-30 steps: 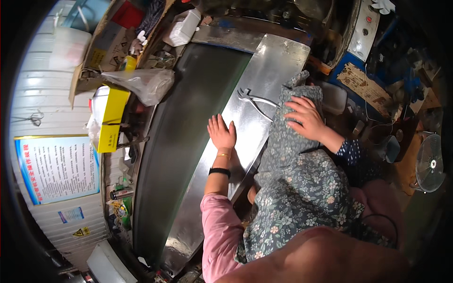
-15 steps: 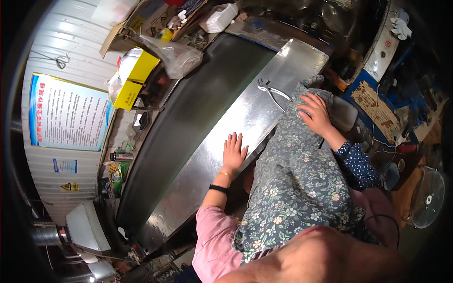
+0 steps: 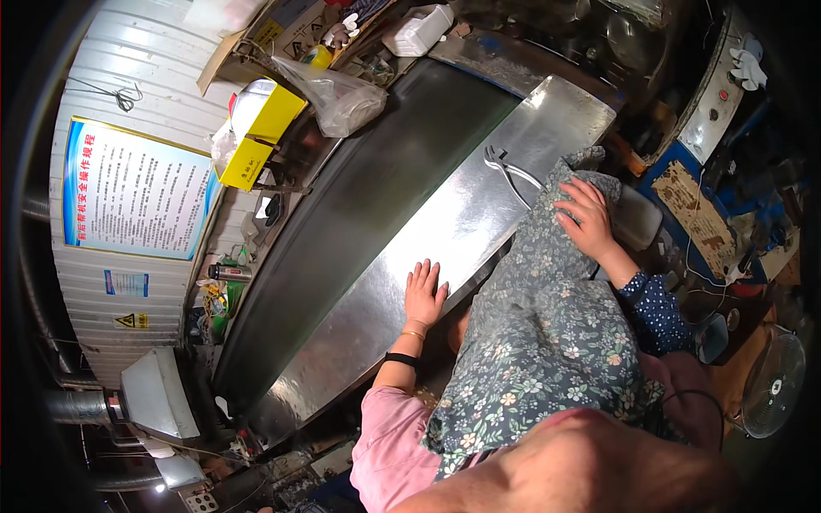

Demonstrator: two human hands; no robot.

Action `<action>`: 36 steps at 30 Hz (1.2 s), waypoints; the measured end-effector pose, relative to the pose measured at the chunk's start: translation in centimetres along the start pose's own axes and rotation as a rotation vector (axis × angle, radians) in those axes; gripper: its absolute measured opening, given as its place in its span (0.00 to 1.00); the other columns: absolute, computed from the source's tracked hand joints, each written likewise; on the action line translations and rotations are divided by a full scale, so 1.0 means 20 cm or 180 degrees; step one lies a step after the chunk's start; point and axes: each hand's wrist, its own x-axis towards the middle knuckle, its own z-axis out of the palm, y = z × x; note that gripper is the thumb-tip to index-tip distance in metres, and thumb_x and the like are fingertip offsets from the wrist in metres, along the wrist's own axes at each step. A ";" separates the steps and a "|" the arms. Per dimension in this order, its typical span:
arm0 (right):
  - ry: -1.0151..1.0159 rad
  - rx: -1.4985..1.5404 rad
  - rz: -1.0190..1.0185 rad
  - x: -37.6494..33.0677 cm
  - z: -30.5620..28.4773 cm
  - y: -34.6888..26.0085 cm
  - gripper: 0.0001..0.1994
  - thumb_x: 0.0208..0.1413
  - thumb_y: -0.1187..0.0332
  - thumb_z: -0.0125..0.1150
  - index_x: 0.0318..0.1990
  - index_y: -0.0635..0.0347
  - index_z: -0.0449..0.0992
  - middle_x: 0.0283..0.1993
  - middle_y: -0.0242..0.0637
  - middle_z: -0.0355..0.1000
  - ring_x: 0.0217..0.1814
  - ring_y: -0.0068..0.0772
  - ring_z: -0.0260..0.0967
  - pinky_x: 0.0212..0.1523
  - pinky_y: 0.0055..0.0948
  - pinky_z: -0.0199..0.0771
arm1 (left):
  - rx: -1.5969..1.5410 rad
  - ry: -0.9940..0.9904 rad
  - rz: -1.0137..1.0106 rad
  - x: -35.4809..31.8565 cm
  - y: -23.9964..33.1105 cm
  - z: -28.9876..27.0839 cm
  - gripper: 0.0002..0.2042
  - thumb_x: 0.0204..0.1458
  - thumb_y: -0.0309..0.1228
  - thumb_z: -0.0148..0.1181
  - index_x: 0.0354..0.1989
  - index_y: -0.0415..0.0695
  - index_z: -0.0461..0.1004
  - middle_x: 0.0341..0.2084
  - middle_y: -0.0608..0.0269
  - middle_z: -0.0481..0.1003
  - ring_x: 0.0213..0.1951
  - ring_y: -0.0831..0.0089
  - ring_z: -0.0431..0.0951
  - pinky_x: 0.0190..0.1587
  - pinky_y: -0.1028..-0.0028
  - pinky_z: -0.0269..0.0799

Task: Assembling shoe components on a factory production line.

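My left hand [image 3: 422, 297] lies palm down near the close edge of a long shiny metal worktop [image 3: 376, 329], fingers stretched out and nothing in them. A gold bracelet and a black band circle that wrist. My right hand [image 3: 590, 224] rests, open and fingers spread, on the dark flowered apron [image 3: 539, 325] draped over my lap and knee. Just left of it, on the worktop, is a pair of pliers [image 3: 515, 177] with pale handles, touched by neither hand.
A dark belt-like surface [image 3: 342, 222] runs along the worktop's far side. Beyond it stand a yellow box [image 3: 261, 141], a clear plastic bag [image 3: 346, 107] and a cylindrical container [image 3: 229, 273]. A round fan [image 3: 774, 385] and a blue-framed machine [image 3: 693, 197] are at the right.
The view has shifted a little, so the surroundings appear farther right. My left hand has slid slightly along the worktop, away from the pliers. My right hand still rests on the apron.
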 end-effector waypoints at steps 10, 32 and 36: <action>0.0019 0.0103 -0.0077 0.01 -0.03 -0.01 0.10 0.53 0.65 0.62 0.40 0.57 0.80 0.57 0.41 0.71 0.66 0.51 0.59 0.67 0.48 0.52 | 0.0037 0.0035 0.0055 0.00 -0.02 0.01 0.26 0.57 0.42 0.52 0.64 0.47 0.63 0.66 0.50 0.59 0.68 0.50 0.55 0.68 0.53 0.47; 0.0003 0.0163 -0.0098 -0.03 -0.01 0.01 0.11 0.53 0.64 0.62 0.41 0.58 0.80 0.58 0.40 0.70 0.67 0.49 0.58 0.66 0.47 0.53 | 0.0039 0.0144 0.0004 0.01 -0.02 0.02 0.26 0.57 0.45 0.51 0.64 0.50 0.64 0.66 0.54 0.59 0.68 0.53 0.55 0.69 0.53 0.47; -0.0018 0.0120 -0.0083 -0.04 -0.01 0.02 0.11 0.53 0.65 0.62 0.42 0.58 0.80 0.58 0.40 0.70 0.67 0.49 0.58 0.66 0.47 0.53 | 0.0037 0.0111 -0.0010 0.01 -0.02 0.02 0.26 0.57 0.45 0.51 0.63 0.51 0.64 0.66 0.54 0.59 0.68 0.53 0.55 0.69 0.54 0.47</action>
